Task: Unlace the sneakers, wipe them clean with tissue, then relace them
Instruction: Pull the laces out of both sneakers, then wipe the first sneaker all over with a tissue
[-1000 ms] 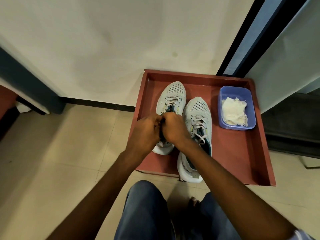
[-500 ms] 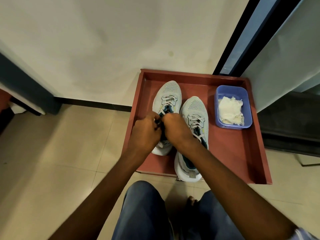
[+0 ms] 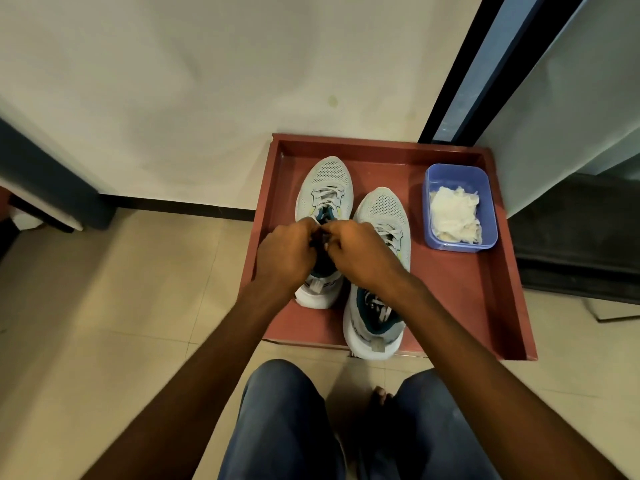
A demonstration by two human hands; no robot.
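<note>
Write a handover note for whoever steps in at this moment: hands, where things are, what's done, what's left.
Left hand and right hand: both curled at the top of the left sneaker, apparently pinching its lace; the grip itself is hidden.
Right sneaker stands beside it, laced, heel over the front edge of the red tray.
Tissue lies in the blue tub at the tray's far right corner, untouched.
Done: nothing finished; lower eyelets of the left sneaker are laced.
Left: unlace both, wipe, relace.
</note>
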